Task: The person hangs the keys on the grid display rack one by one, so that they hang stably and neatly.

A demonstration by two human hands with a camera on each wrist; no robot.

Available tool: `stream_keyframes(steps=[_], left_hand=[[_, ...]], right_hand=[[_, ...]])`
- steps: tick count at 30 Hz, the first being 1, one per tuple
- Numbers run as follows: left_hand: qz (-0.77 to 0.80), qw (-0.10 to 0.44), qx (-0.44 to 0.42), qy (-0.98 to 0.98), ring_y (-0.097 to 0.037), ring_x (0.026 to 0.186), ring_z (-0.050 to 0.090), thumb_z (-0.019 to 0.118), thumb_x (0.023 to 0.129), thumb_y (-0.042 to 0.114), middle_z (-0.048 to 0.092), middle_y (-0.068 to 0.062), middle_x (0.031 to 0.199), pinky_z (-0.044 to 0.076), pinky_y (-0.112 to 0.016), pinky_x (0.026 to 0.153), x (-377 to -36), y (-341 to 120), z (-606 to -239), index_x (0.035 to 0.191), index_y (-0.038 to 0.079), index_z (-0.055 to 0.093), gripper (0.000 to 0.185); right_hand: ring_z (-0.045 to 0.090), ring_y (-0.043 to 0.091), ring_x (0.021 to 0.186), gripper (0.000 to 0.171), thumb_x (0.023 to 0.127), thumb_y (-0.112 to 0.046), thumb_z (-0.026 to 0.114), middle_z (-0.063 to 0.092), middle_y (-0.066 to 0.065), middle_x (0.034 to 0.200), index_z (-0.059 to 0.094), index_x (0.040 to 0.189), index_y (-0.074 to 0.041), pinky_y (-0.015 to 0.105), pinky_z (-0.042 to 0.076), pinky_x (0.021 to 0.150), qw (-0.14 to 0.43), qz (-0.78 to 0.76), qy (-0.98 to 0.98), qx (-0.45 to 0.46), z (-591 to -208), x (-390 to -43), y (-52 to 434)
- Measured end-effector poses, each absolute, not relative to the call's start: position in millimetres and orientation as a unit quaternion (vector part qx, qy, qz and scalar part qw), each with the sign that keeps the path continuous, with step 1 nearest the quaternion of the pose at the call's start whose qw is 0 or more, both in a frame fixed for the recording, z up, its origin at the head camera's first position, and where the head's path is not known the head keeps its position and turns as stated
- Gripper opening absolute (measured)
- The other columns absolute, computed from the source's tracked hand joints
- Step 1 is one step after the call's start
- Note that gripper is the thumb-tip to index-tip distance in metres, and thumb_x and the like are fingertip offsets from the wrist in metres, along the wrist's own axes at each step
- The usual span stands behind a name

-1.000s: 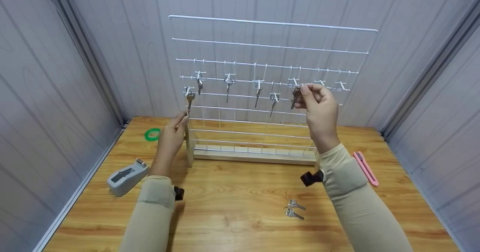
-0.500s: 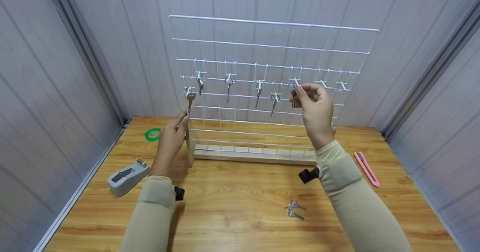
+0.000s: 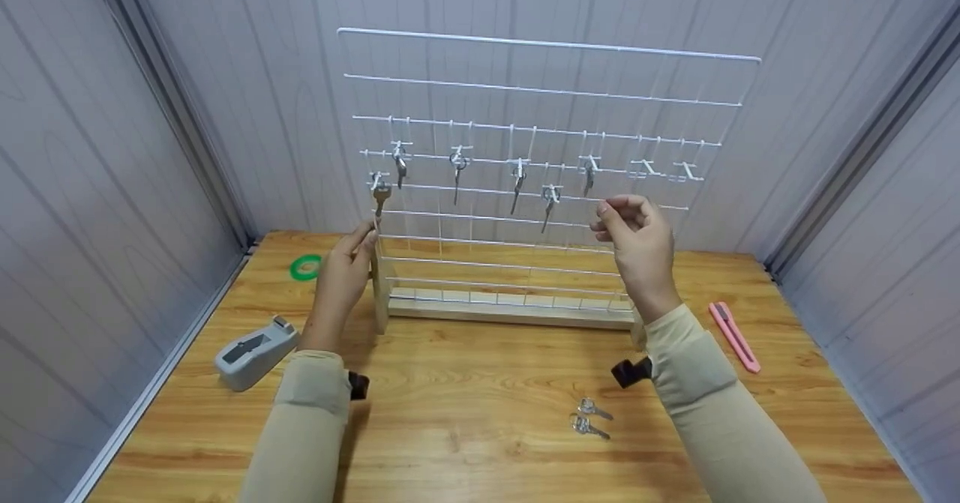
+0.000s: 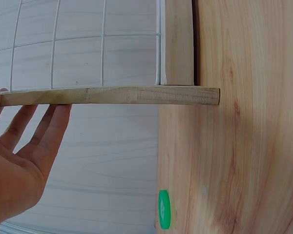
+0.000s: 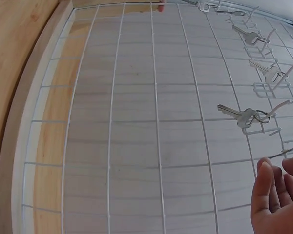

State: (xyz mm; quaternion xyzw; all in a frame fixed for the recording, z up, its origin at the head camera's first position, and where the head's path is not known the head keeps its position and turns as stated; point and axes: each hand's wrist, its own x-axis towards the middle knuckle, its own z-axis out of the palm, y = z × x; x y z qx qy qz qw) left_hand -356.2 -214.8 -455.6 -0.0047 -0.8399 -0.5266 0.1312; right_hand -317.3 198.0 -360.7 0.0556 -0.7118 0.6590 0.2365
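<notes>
White wire forms the grid rack (image 3: 540, 98), which is stood upright in a wooden base (image 3: 510, 309) on the wooden table (image 3: 465, 443). Six keys are seen hanging from small white hooks on the rack; the rightmost hung key (image 3: 589, 177) is suspended from its hook just above and to the left of the right hand (image 3: 637, 244).

That right hand is raised in front of the wires, loosely curled, with thumb and fingers brought near each other, and nothing is held in it (in the right wrist view the fingers are seen relaxed and apart from the wire). The left hand (image 3: 341, 278) is laid with straight fingers against the left wooden post (image 4: 112, 95) of the rack; in the left wrist view the fingertips are seen resting on the post's side, not wrapped round it.

Two loose keys (image 3: 589, 418) are left lying on the table near the right forearm, well apart from the rack. Two empty hooks (image 3: 667, 169) are seen to the right of the hung key.

A green tape roll (image 3: 304, 267) is set near the rack's left end, a grey tape dispenser (image 3: 255, 351) lies beside the left forearm, and a pink utility knife (image 3: 733, 336) is placed to the right of the base.
</notes>
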Motion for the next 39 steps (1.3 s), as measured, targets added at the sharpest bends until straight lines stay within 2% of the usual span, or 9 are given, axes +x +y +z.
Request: stream_keyframes(steps=[10, 15, 19, 23, 27, 33, 39], left_hand=[[-0.51, 0.149, -0.006, -0.847, -0.045, 0.134, 0.066, 0.05, 0.113, 0.045, 0.058, -0.015, 0.159, 0.066, -0.054, 0.097, -355.2, -213.2, -455.9, 0.158, 0.024, 0.054, 0.05], [-0.486, 0.161, -0.006, -0.859, -0.046, 0.135, 0.064, 0.05, 0.114, 0.044, 0.058, -0.018, 0.158, 0.065, -0.057, 0.099, -354.6, -211.6, -455.7, 0.158, 0.019, 0.055, 0.051], [-0.491, 0.152, 0.0, -0.858, -0.045, 0.139, 0.062, 0.049, 0.114, 0.043, 0.057, -0.018, 0.159, 0.063, -0.058, 0.101, -354.2, -211.5, -455.5, 0.159, 0.021, 0.053, 0.05], [-0.494, 0.149, 0.004, -0.857, -0.045, 0.139, 0.062, 0.049, 0.114, 0.044, 0.056, -0.016, 0.16, 0.062, -0.058, 0.104, -353.3, -212.1, -454.9, 0.159, 0.023, 0.054, 0.05], [-0.502, 0.145, 0.008, -0.852, -0.045, 0.136, 0.064, 0.048, 0.114, 0.045, 0.054, -0.015, 0.162, 0.064, -0.056, 0.101, -353.4, -213.2, -454.8, 0.159, 0.025, 0.054, 0.049], [-0.498, 0.147, 0.005, -0.854, -0.045, 0.138, 0.062, 0.048, 0.114, 0.044, 0.056, -0.015, 0.161, 0.063, -0.057, 0.104, -354.7, -213.1, -454.8, 0.159, 0.024, 0.054, 0.049], [-0.501, 0.147, -0.004, -0.853, -0.046, 0.138, 0.062, 0.048, 0.114, 0.044, 0.055, -0.015, 0.162, 0.063, -0.057, 0.102, -355.6, -212.9, -454.7, 0.159, 0.023, 0.054, 0.05]], right_hand=[[0.073, 0.011, 0.086, 0.028, 0.104, -0.018, 0.072, 0.07, -0.001, 0.101, 0.062, 0.122, 0.002, 0.023, 0.065, 0.078, 0.2, 0.636, -0.743, 0.063, -378.4, -290.1, 215.0], [0.074, 0.012, 0.086, 0.028, 0.104, -0.016, 0.072, 0.07, 0.002, 0.103, 0.063, 0.123, 0.002, 0.024, 0.065, 0.078, 0.191, 0.637, -0.745, 0.059, -389.8, -275.1, 222.6], [0.073, 0.011, 0.086, 0.03, 0.103, -0.016, 0.073, 0.07, 0.003, 0.104, 0.063, 0.124, 0.002, 0.024, 0.066, 0.078, 0.174, 0.627, -0.757, 0.051, -399.6, -263.9, 227.9], [0.074, 0.01, 0.086, 0.029, 0.104, -0.015, 0.073, 0.072, 0.005, 0.104, 0.063, 0.125, 0.002, 0.024, 0.066, 0.078, 0.146, 0.608, -0.779, 0.041, -411.1, -256.3, 232.3], [0.074, 0.008, 0.087, 0.028, 0.104, -0.015, 0.073, 0.074, 0.01, 0.108, 0.064, 0.125, -0.001, 0.024, 0.066, 0.079, 0.118, 0.581, -0.805, 0.03, -424.5, -251.9, 233.9], [0.073, 0.009, 0.087, 0.026, 0.104, -0.011, 0.072, 0.071, 0.019, 0.114, 0.065, 0.125, 0.001, 0.023, 0.066, 0.078, 0.097, 0.57, -0.816, 0.026, -444.3, -246.7, 234.0], [0.073, 0.017, 0.089, 0.028, 0.104, -0.016, 0.071, 0.07, 0.017, 0.114, 0.066, 0.127, -0.001, 0.024, 0.066, 0.076, 0.029, 0.538, -0.842, 0.038, -462.3, -244.3, 238.1]])
